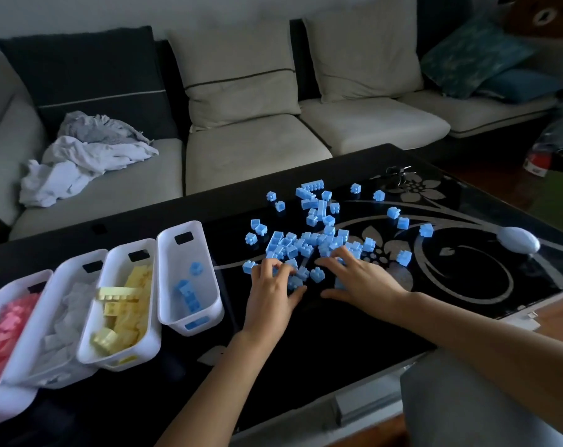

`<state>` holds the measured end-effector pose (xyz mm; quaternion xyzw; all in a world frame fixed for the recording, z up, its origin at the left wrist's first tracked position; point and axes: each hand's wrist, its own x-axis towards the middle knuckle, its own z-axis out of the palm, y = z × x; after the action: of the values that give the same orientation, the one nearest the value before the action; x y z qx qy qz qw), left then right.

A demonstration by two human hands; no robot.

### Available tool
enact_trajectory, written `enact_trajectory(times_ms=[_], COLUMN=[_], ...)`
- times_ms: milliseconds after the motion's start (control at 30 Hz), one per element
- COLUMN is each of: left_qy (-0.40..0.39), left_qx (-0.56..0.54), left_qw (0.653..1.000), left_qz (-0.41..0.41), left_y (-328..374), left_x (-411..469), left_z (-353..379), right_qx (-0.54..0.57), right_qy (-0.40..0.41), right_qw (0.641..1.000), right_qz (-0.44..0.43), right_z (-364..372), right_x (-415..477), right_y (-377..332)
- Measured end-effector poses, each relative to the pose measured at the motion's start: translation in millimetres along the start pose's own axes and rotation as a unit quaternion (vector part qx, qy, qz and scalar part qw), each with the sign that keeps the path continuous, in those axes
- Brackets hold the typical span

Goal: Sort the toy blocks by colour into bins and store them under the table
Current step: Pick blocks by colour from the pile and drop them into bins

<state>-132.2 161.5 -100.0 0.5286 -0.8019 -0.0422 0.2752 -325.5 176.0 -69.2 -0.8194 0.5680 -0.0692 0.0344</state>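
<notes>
Head cam: my L hand (pixel 272 287) & R hand (pixel 364 279) apart, each w/ fingers curled round blue blocks (pixel 309 243) on surface (pixel 338 330); bin (pixel 216 298) just left.

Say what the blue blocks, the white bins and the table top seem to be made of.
The blue blocks: moulded plastic, smooth with a mild sheen; studs and hollow undersides show. The white bins: plastic, semi-matt, slightly translucent; contents tint the walls. The table top: probably black glass, glossy, with a silvery flower pattern; light reflects off it.
</notes>
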Motion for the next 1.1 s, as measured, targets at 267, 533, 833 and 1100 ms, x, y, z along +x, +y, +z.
enact_trajectory(times_ms=[267,533,833,1100], left_qy=[-0.031,-0.012,0.105,0.124], left_qx=[0.005,-0.018,-0.110,0.005], left_qw=[0.999,1.000,0.988,0.985], left_qz=[-0.023,-0.022,-0.021,-0.119], left_y=[-12.9,-17.4,-7.4,-65.7], left_x=[-10.8,-8.3,7.6,-0.1], left_z=[-5.3,-11.9,-80.5,-120.5], right_qx=[0.049,0.230,0.710,0.850], right_qy=[0.037,0.098,-0.010,-0.131], right_qw=[0.998,0.966,0.654,0.446], right_qz=[-0.015,0.068,0.261,0.247], right_z=[18.2,6.1,-12.1,-28.7], right_x=[40.8,26.6,29.0,47.9], right_y=[-9.8,2.2,2.1,-29.1])
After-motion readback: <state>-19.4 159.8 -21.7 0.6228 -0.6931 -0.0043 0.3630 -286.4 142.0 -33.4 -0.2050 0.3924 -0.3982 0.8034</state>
